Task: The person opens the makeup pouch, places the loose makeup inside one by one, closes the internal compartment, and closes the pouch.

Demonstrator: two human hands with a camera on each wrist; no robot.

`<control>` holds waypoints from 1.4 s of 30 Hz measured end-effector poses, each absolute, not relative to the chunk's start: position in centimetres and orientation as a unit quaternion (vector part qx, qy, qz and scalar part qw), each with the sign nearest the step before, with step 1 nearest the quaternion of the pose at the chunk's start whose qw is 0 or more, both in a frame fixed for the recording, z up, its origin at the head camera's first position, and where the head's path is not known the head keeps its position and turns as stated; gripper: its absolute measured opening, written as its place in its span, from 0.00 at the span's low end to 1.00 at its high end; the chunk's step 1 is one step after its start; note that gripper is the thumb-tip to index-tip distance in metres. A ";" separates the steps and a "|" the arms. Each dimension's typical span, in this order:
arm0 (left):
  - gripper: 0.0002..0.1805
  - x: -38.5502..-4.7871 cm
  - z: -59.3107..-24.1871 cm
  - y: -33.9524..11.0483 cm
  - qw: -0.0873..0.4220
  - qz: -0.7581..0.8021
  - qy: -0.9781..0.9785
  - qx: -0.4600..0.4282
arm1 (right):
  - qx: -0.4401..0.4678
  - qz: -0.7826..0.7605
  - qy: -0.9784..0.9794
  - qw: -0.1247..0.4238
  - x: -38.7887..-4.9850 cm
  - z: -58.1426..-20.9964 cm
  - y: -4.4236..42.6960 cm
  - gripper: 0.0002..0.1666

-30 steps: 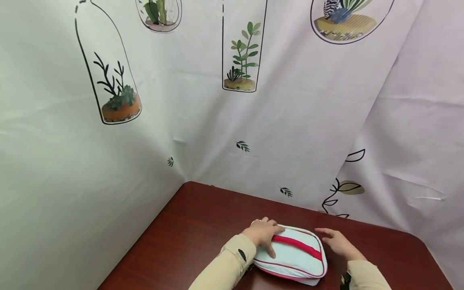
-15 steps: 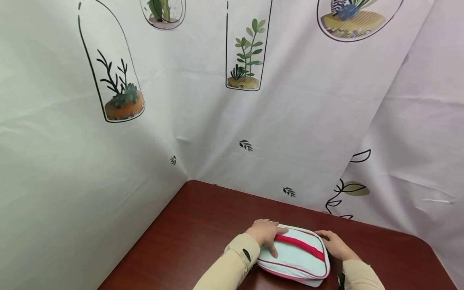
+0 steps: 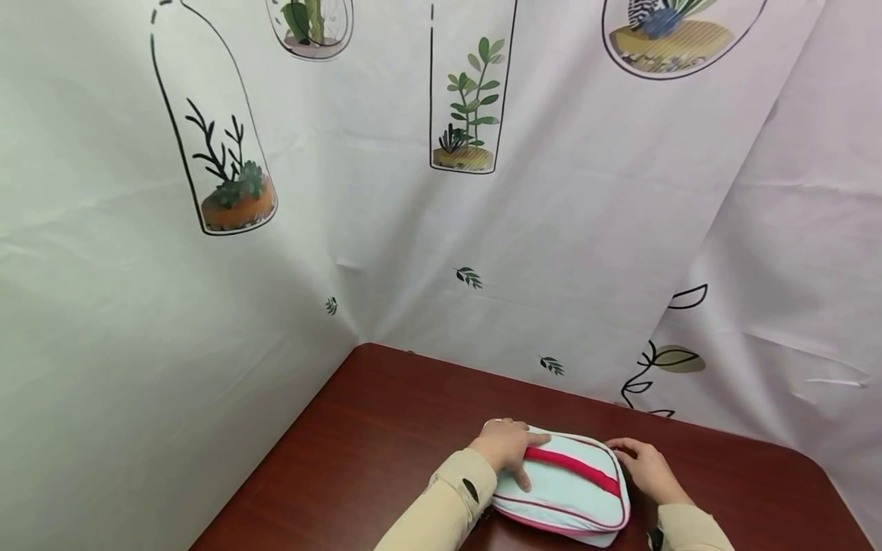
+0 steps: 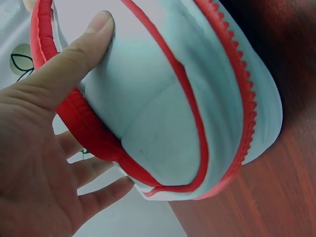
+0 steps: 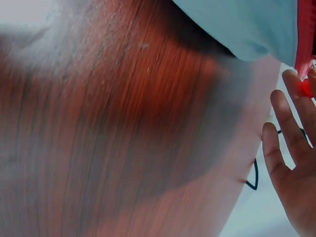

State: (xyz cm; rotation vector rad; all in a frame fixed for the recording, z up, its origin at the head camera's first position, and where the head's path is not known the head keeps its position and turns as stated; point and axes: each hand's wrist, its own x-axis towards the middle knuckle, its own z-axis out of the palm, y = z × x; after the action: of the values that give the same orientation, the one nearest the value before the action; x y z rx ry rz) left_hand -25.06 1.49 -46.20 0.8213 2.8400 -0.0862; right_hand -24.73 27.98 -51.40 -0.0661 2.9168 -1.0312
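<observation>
A light-blue zippered pouch (image 3: 561, 490) with red piping lies on the table. A red strap handle (image 3: 575, 465) crosses its top. My left hand (image 3: 501, 445) holds the pouch's left end, thumb on top and fingers over the far side; the left wrist view shows the strap running between thumb and fingers. At the far right corner is my right hand (image 3: 649, 471). In the right wrist view its fingers (image 5: 280, 106) look fairly straight, and a bright red zipper pull (image 5: 306, 89) shows beside them. The thumb is outside that view, so whether it pinches the pull cannot be seen.
The reddish-brown wooden table (image 3: 365, 444) has rounded far corners. White cloth (image 3: 565, 229) printed with jars and plants hangs right behind it, and another white sheet (image 3: 172, 344) closes off the left side.
My right hand has moved left from beside the pouch to its far right corner. My left hand has stayed on the left end. The view has shifted slightly.
</observation>
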 end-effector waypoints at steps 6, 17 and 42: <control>0.49 -25.0 -46.4 1.4 0.081 -0.020 0.958 0.276 | -0.022 -0.331 0.944 0.007 -24.2 -51.4 28.7 0.09; 0.49 -24.6 -46.1 1.4 0.075 -0.014 0.960 0.269 | -0.013 -0.324 0.946 0.015 -23.7 -51.4 28.9 0.06; 0.48 -24.6 -46.4 1.9 0.075 0.020 0.970 0.230 | -0.036 -0.292 0.956 -0.016 -22.1 -51.6 29.4 0.06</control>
State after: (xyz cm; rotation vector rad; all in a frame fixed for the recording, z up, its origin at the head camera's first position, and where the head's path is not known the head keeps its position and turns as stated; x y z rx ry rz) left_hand -24.63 1.91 -46.42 0.6896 2.9096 0.0614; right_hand -22.13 29.36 -51.55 -0.1151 3.0325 -0.9271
